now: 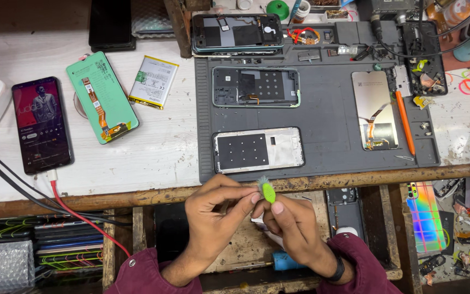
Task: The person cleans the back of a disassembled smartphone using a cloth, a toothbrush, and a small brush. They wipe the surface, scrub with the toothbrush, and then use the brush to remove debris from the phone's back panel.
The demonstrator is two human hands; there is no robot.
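Note:
Both my hands meet just below the wooden front edge of the bench. My right hand (292, 228) pinches a small bright green brush (267, 191) with pale bristles at its top. My left hand (218, 209) touches the brush head with its fingertips. Just beyond them, on the grey work mat (327, 117), lies a white-framed phone frame (258, 150), and further back a second, dark phone frame (255, 86). A display panel (375, 110) with a flex cable lies to the right, beside an orange tool (404, 122).
A lit phone (42, 124) on a red cable lies at the left, next to a green display back (101, 97) and a battery (153, 81). An opened phone (237, 33) rests at the back. Spare parts fill the drawers below the bench.

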